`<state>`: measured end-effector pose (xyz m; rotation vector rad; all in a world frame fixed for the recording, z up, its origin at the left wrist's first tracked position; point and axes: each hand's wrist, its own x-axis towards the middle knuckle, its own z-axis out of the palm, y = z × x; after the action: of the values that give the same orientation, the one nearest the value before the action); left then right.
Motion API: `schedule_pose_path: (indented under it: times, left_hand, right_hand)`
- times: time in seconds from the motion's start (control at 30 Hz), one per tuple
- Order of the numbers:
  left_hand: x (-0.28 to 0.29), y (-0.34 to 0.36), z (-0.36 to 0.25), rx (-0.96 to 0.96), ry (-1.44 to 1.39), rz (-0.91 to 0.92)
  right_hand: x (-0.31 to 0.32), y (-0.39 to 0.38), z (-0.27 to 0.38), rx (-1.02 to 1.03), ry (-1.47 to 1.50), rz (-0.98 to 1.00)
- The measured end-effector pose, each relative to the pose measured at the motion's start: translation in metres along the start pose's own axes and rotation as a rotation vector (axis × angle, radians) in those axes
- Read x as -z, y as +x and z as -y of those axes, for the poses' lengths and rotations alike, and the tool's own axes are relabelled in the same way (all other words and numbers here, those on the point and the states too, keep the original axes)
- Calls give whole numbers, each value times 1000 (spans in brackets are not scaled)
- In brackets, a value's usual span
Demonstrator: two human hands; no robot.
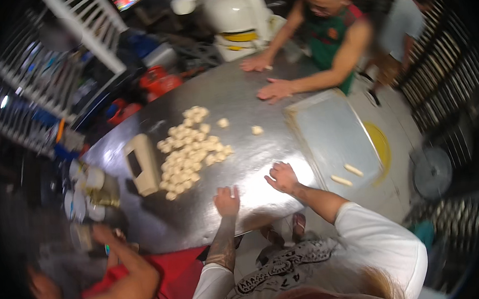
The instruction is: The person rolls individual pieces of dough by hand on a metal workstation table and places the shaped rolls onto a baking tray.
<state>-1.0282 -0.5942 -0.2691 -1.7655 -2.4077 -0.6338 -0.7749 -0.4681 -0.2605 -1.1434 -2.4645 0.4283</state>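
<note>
My left hand [227,202] lies palm down on the metal table [240,166], fingers stretched forward and thumb apart. To its right, my right hand [281,177] rests on the shiny tabletop with its fingers spread and slightly bent. Anything under either palm is hidden. Many small dough balls [187,150] are heaped left of centre, beyond my left hand. A single dough ball [257,130] sits apart, beyond my right hand, and another dough ball [223,122] lies nearer the heap. Two dough sticks [354,170] are on the flat metal tray [331,127] at the right.
Across the table, a person in a green top has both hands [271,90] on the surface. A person in red [170,274] is close at my left. A beige box [142,165] with a dark panel stands beside the heap; several jars [96,177] line the left edge.
</note>
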Motion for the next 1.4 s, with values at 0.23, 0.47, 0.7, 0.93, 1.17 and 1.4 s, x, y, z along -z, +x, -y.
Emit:
schedule_pose_path:
  times: [0.23, 0.47, 0.7, 0.93, 1.17, 1.4]
  left_hand:
    - [0, 28, 7, 215, -74, -136]
    - [19, -56, 3, 46, -20, 4]
    - [34, -73, 2, 117, 99, 6]
    - [52, -102, 20, 50, -28, -35]
    - [33, -25, 9, 64, 0, -43]
    - [29, -33, 21, 115, 100, 416]
  right_hand:
    - [8, 39, 16, -79, 25, 24]
    - [14, -35, -7, 174, -71, 16]
    - [21, -51, -10, 144, -7, -28]
    - [48, -75, -24, 260, -156, 178]
    - [23, -16, -23, 318, -192, 206]
    - [45, -8, -11, 152, -138, 452]
